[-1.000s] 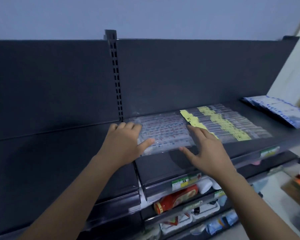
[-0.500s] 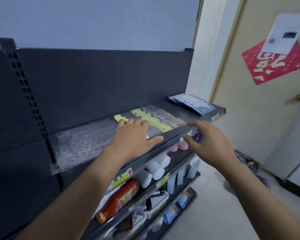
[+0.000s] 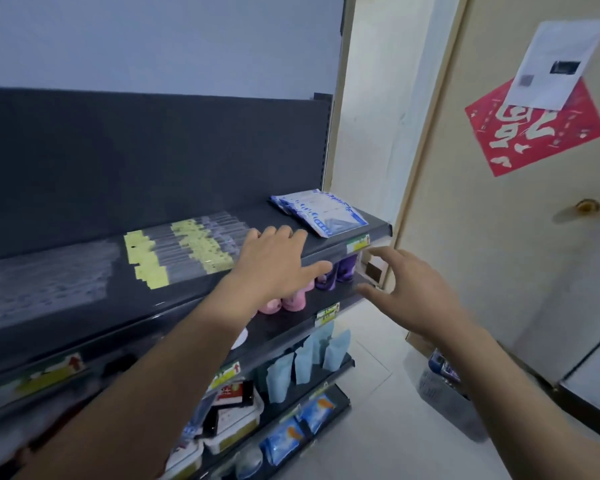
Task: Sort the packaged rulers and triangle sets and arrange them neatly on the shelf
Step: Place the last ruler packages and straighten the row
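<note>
Both hands empty at the dark metal shelf
Left hand spreads flat, clear yellow-labelled ruler packs just left of its fingers; blue-white triangle-set packets lie beyond them. Right hand hovers loosely open.

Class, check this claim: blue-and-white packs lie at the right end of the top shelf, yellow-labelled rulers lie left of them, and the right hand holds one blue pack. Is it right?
One slip: the head view shows the right hand holding nothing, in the air off the top shelf. The blue-and-white packs do lie at the shelf's right end, yellow-labelled rulers left of them.
</note>
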